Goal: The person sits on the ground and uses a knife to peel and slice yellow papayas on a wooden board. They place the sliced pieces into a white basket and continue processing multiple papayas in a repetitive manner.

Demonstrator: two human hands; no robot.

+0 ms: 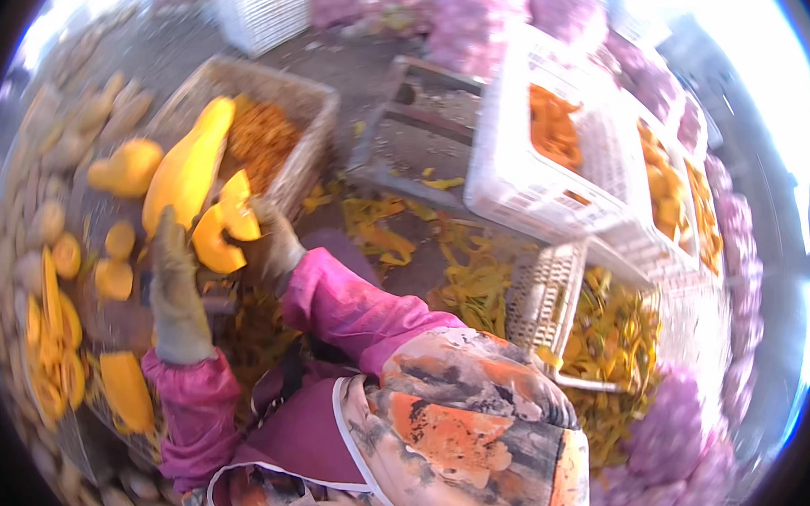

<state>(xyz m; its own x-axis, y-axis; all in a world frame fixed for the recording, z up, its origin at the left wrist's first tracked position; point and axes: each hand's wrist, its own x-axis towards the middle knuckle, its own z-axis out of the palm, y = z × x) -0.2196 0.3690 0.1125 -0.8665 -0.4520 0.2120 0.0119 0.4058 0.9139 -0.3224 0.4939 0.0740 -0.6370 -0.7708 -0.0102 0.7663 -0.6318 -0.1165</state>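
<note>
My left hand [178, 297], in a dirty pale glove, has its fingers stretched out. Their tips meet the lower end of a long peeled yellow squash [185, 168] and lie close to a curved, hollowed squash piece [217, 241]. On the other side of that piece, my right hand [279, 246], also gloved, grips its edge; most of those fingers are hidden or blurred. A rounded peeled squash [130, 168] and smaller cut chunks [114, 278] lie to the left on the dark work surface.
Behind the squash is a crate [316, 120] holding orange shreds [262, 141]. White crates [518, 146] of cut squash stand at right, near a basket of peelings [606, 325]. Peelings [376, 227] litter the floor. Unpeeled squash [73, 124] is heaped at left; purple mesh sacks [480, 20] line the back.
</note>
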